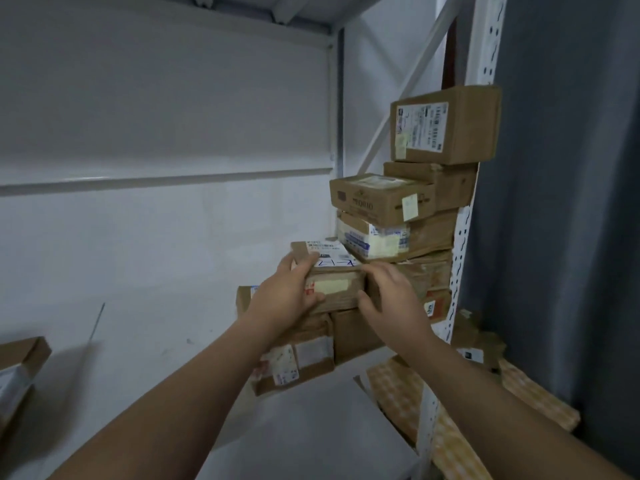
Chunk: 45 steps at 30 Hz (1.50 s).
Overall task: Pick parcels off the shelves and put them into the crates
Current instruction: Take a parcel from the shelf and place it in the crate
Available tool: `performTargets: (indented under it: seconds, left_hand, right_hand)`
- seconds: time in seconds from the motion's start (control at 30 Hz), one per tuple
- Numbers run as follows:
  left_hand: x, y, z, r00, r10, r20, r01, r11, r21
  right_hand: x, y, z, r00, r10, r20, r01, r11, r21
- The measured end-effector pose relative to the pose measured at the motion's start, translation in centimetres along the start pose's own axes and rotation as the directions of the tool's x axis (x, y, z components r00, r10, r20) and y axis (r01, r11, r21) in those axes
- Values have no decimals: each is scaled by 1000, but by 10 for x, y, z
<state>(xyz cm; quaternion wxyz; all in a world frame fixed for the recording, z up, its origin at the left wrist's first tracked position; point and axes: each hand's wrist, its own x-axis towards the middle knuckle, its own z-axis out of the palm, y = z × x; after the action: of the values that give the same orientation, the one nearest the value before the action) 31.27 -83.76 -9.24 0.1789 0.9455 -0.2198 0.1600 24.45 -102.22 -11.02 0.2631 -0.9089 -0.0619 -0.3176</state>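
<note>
**White shelf, brown boxes, two hands**

White shelf [311, 427] boards hold a tall pile of brown parcels [415, 202] in the right corner, by a metal post [460, 237]. The left hand [291, 296] grips one small parcel [332, 282] in the middle of the pile, fingers on top and thumb on its front. The right hand [391, 292] is open, touching the parcel's right end. Another box [17, 372] sits far left.

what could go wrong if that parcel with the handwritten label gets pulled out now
1. The taped parcel above seems to overlap the held parcel, so pulling could drag it and topple the stack up to the top carton.
2. The right hand only rests at the corner while the left hand grips, so the parcel might twist and slip.
</note>
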Motion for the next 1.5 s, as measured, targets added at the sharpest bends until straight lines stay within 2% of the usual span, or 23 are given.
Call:
performTargets:
  seconds: [0.13,0.3,0.37,0.47,0.5,0.57,0.63,0.67,0.77,0.9,1.3,1.43,1.5]
  left_hand:
    - [-1,-5,13,991,43,-125,-60,989,-136]
    - [-6,-3,18,967,-34,-251,-12,984,-180]
    - [-10,0,16,952,-54,-300,-7,980,-198]
    - [-19,3,14,915,-122,-384,1,954,-301]
    - [-23,5,13,897,-172,-406,-2,919,-394]
    - [-30,10,12,852,-307,-424,-38,771,-636]
    - [-35,13,9,803,-416,-427,-92,621,-778]
    - [-38,14,6,785,-444,-431,-110,585,-803]
    - [-45,11,2,773,-455,-442,-119,580,-806]
    - [-53,9,5,779,-432,-454,-94,636,-766]
    - [-64,13,0,747,-470,-471,-82,637,-767]
    - [-81,14,-8,747,-493,-445,-52,624,-780]
    - [-94,15,-13,760,-479,-439,-58,623,-780]
  right_hand:
    - [13,3,9,998,14,57,-12,999,-35]
    - [21,5,13,1000,8,-10,-8,1000,7]
    - [23,4,13,999,23,-29,-20,996,90]
    - [24,-4,14,993,17,-117,20,951,307]
    - [24,-7,16,987,17,-160,43,930,366]
    - [23,-14,21,975,55,-213,51,886,460]
    - [20,-19,27,983,102,-152,10,799,601]
    - [18,-22,31,989,119,-92,-29,751,660]
    - [12,-24,37,992,128,-18,-79,709,700]
    - [8,-24,37,994,110,-11,-73,731,678]
    - [5,-34,30,997,72,2,-54,734,677]
    - [3,-44,32,997,-21,-75,64,767,638]
    - [0,-53,35,993,-91,-75,116,671,732]
